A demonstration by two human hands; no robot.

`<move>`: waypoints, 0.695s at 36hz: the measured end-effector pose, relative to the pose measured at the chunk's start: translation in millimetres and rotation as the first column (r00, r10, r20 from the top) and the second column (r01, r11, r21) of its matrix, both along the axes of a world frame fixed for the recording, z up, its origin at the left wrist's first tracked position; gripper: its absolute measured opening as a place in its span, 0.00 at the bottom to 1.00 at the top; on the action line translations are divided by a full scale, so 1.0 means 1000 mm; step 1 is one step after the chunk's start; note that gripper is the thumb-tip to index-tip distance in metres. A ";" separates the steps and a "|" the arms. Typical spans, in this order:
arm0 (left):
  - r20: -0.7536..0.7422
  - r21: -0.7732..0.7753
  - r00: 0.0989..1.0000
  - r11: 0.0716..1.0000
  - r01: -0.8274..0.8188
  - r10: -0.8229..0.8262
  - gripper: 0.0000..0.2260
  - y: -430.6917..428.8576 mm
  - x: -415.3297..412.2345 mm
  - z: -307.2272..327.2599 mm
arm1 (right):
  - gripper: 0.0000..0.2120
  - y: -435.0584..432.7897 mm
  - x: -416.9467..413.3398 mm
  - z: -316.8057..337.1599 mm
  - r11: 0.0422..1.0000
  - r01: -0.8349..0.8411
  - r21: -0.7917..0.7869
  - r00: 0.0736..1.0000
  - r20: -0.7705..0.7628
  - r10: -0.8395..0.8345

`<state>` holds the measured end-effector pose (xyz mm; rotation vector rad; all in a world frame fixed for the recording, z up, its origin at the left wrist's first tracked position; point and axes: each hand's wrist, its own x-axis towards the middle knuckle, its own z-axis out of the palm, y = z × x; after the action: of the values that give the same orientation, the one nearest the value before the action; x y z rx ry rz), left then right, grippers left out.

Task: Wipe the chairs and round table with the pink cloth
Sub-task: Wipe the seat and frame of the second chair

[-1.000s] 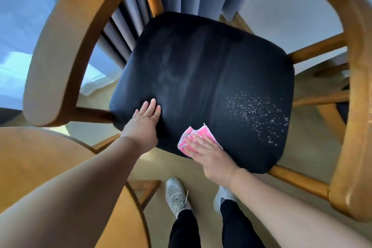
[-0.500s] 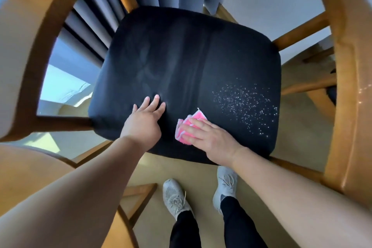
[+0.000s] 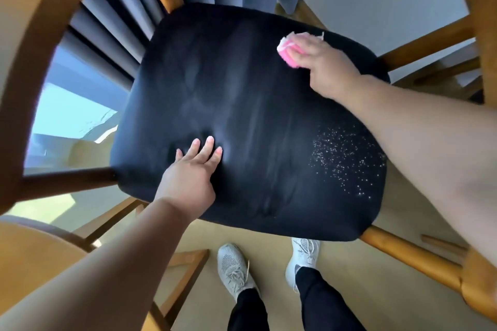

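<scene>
From the head view, a chair with a wooden frame and a dark padded seat fills the middle. The right hand presses down at the far right corner of the seat, its fingers curled over a bunched pink cloth and closed on it. The cloth is a crumpled lump, so no long axis can be told; it sticks out past the fingertips toward the far left. The left hand lies flat near the front edge of the seat, fingers spread and pointing toward the far edge, holding nothing. A patch of pale crumbs is scattered near the front right corner, well apart from the cloth. Two grey shoes stand on the floor below the front edge. A rounded wooden worktop edge shows at the lower left.
</scene>
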<state>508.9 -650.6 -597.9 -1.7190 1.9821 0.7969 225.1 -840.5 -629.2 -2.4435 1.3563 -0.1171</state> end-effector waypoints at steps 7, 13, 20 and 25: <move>0.013 0.039 1.000 0.999 0.025 -0.026 0.35 0.000 -0.003 0.000 | 0.32 -0.041 0.010 0.011 0.942 0.328 0.077 0.943 -0.081 -0.322; 0.010 0.071 0.999 0.997 0.044 -0.045 0.37 0.000 -0.004 0.003 | 0.35 -0.018 0.007 -0.001 0.933 0.343 0.108 0.939 -0.036 -0.341; -0.021 0.105 0.999 0.994 0.038 -0.036 0.37 -0.003 -0.002 0.009 | 0.30 0.076 0.022 -0.011 0.975 0.202 -0.087 0.975 0.108 -0.193; -0.027 0.097 0.999 0.995 0.031 -0.029 0.37 -0.003 -0.002 0.008 | 0.33 0.159 0.032 -0.019 0.989 0.147 -0.013 0.989 0.037 -0.147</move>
<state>507.4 -653.3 -589.7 -1.6283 1.9477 0.8935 257.5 -681.1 -648.0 -2.3405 1.5240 -0.2074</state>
